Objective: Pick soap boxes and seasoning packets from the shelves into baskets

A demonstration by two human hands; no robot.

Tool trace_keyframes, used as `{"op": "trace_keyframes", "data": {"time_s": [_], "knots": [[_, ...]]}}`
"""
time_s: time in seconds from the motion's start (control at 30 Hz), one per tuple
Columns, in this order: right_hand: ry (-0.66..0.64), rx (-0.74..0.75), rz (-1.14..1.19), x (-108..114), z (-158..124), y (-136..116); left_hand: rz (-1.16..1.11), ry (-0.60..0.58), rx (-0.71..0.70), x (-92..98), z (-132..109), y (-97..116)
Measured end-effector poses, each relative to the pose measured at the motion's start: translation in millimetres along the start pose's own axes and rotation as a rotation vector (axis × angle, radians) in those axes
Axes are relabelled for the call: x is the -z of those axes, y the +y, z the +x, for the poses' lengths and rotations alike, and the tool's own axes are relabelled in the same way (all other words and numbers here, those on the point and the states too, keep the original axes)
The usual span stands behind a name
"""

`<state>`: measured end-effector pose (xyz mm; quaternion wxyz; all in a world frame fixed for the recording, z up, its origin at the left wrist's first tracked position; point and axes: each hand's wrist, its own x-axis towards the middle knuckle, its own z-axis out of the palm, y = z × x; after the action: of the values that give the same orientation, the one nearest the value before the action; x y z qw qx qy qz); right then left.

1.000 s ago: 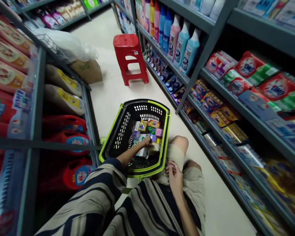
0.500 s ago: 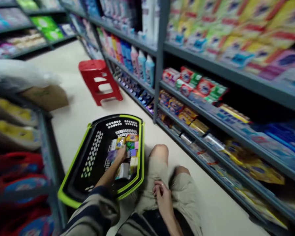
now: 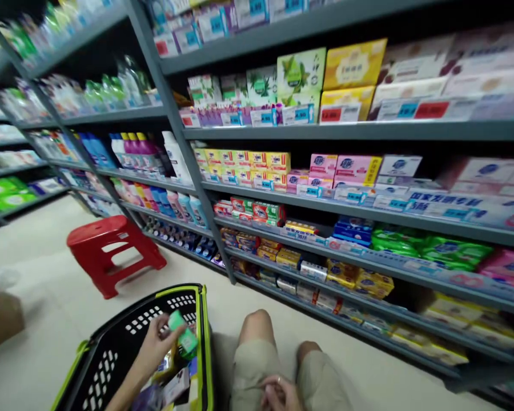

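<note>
My left hand (image 3: 158, 342) grips a small green soap box (image 3: 182, 334), raised above the contents of the shopping basket. The black basket with lime-green edging (image 3: 203, 342) stands on the floor to my left, cut off by the lower edge of the view. In it lie several packaged bars, among them a yellow wrapped pack (image 3: 165, 365) and a white and dark box (image 3: 176, 386). My right hand (image 3: 281, 393) rests on my shorts between the thighs, fingers curled in and a ring on one. It appears to hold nothing.
Shelves of boxed and wrapped soaps (image 3: 265, 214) run along the right, with bottles (image 3: 184, 208) farther left. Beyond the basket a red plastic stool (image 3: 98, 245) stands on the floor. A brown cardboard box (image 3: 2, 322) is at the left edge. My knees (image 3: 257, 328) are close to the basket.
My left hand has come up from the basket's contents with the green soap box. The view has turned right and up toward the shelves. My right hand still rests on my lap.
</note>
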<state>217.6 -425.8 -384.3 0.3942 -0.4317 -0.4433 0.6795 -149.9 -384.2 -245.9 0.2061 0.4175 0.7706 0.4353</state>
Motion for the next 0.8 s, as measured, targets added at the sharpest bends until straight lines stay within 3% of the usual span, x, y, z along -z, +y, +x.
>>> {"op": "trace_keyframes", "data": {"time_s": [0.1, 0.17, 0.23, 0.33, 0.43, 0.5, 0.57, 0.63, 0.7, 0.8], "knots": [[-0.111, 0.111, 0.14, 14.4, -0.2, -88.9, -0.104, -0.267, -0.266, -14.9, -16.9, 131.5], [-0.122, 0.215, 0.23, 35.8, -11.3, -150.0, -0.016, -0.404, -0.561, -48.0, -56.1, 214.4], [-0.086, 0.273, 0.289, 66.1, -31.1, -196.8, 0.191, -0.62, -0.926, -92.1, -108.6, 275.8], [0.172, 0.356, 0.192, 120.5, -68.9, -229.2, 0.439, -0.759, -1.324, -154.6, -181.2, 324.5], [0.302, 0.406, 0.138, 175.0, -102.6, -236.4, 0.369, -0.709, -1.488, -192.3, -217.6, 347.6], [0.334, 0.41, 0.178, 208.3, -118.7, -245.6, 0.197, -0.64, -1.413, -205.5, -222.3, 362.8], [0.406, 0.428, 0.182, 237.7, -128.9, -265.9, 0.002, -0.607, -1.162, -217.3, -219.8, 381.6], [0.454, 0.471, 0.131, 262.7, -133.0, -296.8, -0.194, -0.692, -0.847, -234.6, -216.8, 404.1], [0.451, 0.538, 0.059, 283.3, -130.7, -332.5, -0.399, -0.831, -0.622, -258.9, -216.1, 428.0], [0.361, 0.62, 0.005, 305.8, -117.2, -378.4, -0.675, -0.848, -0.516, -299.6, -216.3, 458.6]]}}
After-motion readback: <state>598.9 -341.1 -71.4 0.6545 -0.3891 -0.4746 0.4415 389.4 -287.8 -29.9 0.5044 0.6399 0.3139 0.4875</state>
